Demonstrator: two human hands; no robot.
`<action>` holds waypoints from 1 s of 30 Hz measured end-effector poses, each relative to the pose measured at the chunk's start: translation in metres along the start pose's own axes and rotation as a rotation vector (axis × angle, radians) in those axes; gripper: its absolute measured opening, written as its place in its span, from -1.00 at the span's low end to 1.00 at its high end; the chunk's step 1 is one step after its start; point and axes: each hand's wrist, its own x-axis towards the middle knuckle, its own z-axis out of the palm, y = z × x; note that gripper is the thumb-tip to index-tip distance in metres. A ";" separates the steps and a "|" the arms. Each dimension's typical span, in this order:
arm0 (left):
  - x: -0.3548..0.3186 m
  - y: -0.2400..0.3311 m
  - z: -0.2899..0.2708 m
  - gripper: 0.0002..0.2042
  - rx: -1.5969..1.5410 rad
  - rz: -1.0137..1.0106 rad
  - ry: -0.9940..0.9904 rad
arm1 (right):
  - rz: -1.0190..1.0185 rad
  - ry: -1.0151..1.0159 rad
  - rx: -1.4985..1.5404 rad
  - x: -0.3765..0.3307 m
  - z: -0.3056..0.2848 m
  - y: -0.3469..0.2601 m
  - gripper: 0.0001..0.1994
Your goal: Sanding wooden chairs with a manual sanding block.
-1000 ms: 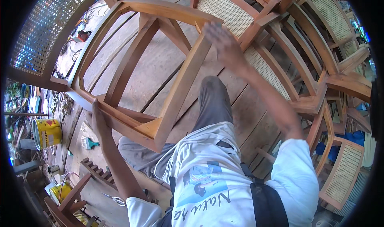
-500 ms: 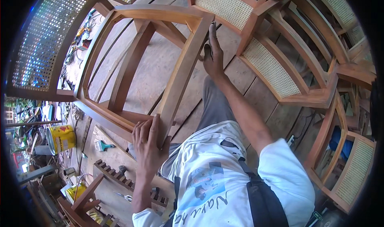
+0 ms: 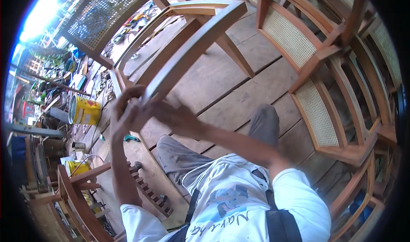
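A wooden chair frame [image 3: 192, 48] with an open seat stands tilted in front of me, its woven cane back [image 3: 109, 16] at the far left. My left hand [image 3: 126, 112] is at the near corner of the seat frame, with its fingers curled over the wood. Close beside it, my right hand [image 3: 173, 116] reaches across to the same corner. Motion smears its fingers, and whether they grip the wood is not visible. One tapered leg [image 3: 235, 54] of the chair slants down to the plank floor.
More wooden chairs with cane panels [image 3: 316, 109] crowd the right side. A yellow bucket [image 3: 85, 110] stands at the left, near a green-handled brush [image 3: 131, 137]. A notched wooden rack [image 3: 147, 190] and another wooden frame [image 3: 74, 199] lie lower left. Planks [image 3: 230, 101] form the floor.
My right hand has left the far end of the seat's side rail and come to the near corner beside my left hand. The chair appears farther up and right in view.
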 end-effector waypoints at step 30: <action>0.071 0.015 -0.011 -0.49 0.602 -0.149 0.002 | 0.504 1.131 0.819 0.189 0.011 0.293 -0.47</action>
